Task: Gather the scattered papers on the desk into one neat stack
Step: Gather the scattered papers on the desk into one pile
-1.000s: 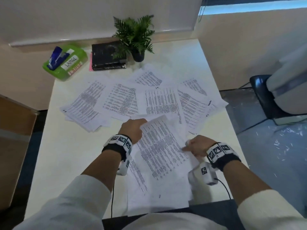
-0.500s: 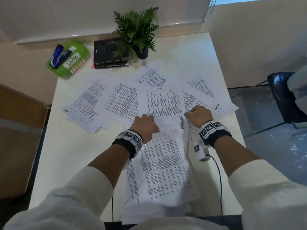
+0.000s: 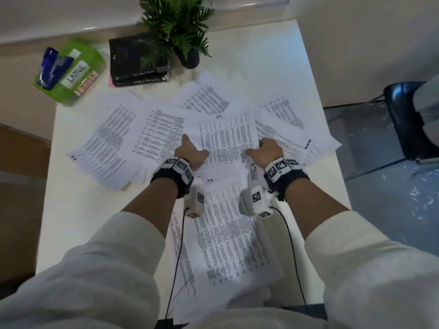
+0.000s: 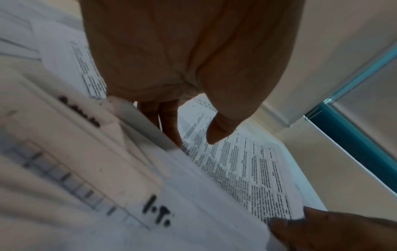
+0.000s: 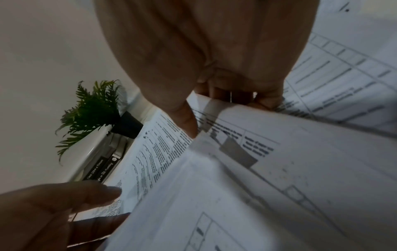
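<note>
Printed white sheets lie fanned across the back half of the white desk (image 3: 71,222). A loose pile of sheets (image 3: 228,245) lies near the front edge, between my forearms. My left hand (image 3: 193,149) holds the left edge of the middle sheet (image 3: 225,136), thumb on top. My right hand (image 3: 259,150) grips the same sheet's right edge. In the left wrist view the left hand's (image 4: 193,132) fingers slip under a sheet edge while the thumb lies over the print. In the right wrist view the right hand (image 5: 210,110) curls its fingers under the sheet (image 5: 279,152) and its thumb presses on top.
At the back of the desk stand a green glove box (image 3: 69,72) marked LARGE, black books (image 3: 133,60) and a small potted plant (image 3: 180,27). More sheets spread left (image 3: 104,148) and right (image 3: 297,129). A dark chair (image 3: 408,119) stands beyond the desk's right edge.
Both hands have left the near pile and reached forward to the middle sheet, taking hold of its two side edges. The pile stays by the front edge.
</note>
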Motion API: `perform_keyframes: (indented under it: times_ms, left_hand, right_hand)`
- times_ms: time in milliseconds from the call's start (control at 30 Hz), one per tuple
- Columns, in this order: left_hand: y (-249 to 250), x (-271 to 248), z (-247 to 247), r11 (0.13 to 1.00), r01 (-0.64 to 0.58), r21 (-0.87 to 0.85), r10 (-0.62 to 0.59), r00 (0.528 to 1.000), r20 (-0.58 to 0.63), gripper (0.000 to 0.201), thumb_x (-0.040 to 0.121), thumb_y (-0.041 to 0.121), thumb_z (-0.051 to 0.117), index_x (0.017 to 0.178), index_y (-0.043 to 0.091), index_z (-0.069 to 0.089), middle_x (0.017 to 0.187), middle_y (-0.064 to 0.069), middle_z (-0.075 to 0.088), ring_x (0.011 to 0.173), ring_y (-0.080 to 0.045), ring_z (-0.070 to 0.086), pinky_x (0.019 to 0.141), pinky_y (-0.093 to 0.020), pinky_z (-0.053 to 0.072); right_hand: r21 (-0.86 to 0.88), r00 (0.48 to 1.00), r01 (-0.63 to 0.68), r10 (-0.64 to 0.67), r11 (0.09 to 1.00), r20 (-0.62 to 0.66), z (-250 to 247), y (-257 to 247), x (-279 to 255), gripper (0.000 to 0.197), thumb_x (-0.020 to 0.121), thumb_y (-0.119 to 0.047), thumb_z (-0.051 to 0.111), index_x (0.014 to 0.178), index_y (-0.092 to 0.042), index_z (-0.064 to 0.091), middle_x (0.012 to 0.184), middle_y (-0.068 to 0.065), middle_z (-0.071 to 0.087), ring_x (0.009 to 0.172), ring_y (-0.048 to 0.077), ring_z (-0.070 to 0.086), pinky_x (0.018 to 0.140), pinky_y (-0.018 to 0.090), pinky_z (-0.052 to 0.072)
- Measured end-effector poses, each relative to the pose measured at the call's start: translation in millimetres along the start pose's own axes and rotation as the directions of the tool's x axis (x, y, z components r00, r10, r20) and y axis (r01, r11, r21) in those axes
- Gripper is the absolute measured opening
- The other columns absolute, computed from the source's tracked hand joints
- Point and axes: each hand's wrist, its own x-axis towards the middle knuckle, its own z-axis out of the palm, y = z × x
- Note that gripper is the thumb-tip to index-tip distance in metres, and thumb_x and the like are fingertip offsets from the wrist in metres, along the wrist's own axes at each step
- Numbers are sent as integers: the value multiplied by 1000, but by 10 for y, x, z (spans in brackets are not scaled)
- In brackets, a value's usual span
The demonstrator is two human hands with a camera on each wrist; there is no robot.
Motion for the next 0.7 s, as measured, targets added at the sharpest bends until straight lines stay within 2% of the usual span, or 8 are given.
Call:
perform_keyframes:
  times_ms: [100,200,333,400,467,567,633,700]
  left_hand:
    - [70,-7,87,997,37,-61,-35,999,24,84,96,35,56,156,9,4,145,-17,46,103,-29,56,75,-30,43]
    - [16,-49,125,998,-32,-58,26,995,-93,75,92,36,56,155,16,19,135,-16,54,116,-34,58,87,-36,49]
    - [-19,-115,14,989,-148,4,139,921,-364,75,87,42,60,151,22,29,141,-15,47,129,-36,47,107,-53,37]
    - [5,-182,-63,958,-282,-47,232,863,-448,77,88,40,62,153,21,26,148,-11,41,136,-31,41,111,-52,33]
    - [51,-279,-142,888,-436,-147,319,813,-487,79,89,37,63,155,22,23,152,-7,40,139,-25,38,114,-48,33]
    - [136,-461,-263,806,-552,-215,401,775,-489,81,87,38,65,154,27,21,148,-3,46,135,-23,45,111,-41,39]
    - [134,-581,-377,789,-563,-247,388,768,-510,73,86,37,64,149,29,28,135,-1,57,120,-22,57,100,-40,51]
    - [-14,-653,-474,806,-500,-315,318,816,-483,53,87,26,60,138,25,44,122,0,65,105,-21,65,89,-41,58]
  right_hand:
    - [109,998,37,-42,993,49,94,86,-2,14,87,-17,65,86,-8,55,92,8,63,83,26,62,56,27,47]
    - [317,986,159,-133,935,-104,117,225,-68,12,91,-12,57,100,-8,64,96,8,70,81,24,68,68,31,57]
    - [640,880,356,-13,681,-475,-42,299,-264,19,94,-3,54,94,-19,64,96,-2,66,81,12,63,71,29,53]
    - [729,851,427,36,535,-525,-169,297,-301,21,92,-3,58,88,-23,62,105,-3,67,97,15,64,83,33,53]
    - [814,879,424,35,397,-476,-268,248,-315,24,89,-2,60,98,-24,66,113,-1,69,105,20,65,93,41,54]
    - [887,917,397,-76,235,-390,-366,69,-380,33,88,6,60,102,-24,66,103,0,69,94,20,63,84,32,56]
    - [903,930,351,-207,248,-305,-405,-50,-460,25,89,1,61,102,-20,65,94,-4,70,85,15,65,69,24,56]
    - [909,936,255,-321,329,-146,-405,-87,-520,16,95,-2,58,100,-17,61,79,-7,70,73,12,67,62,28,54]
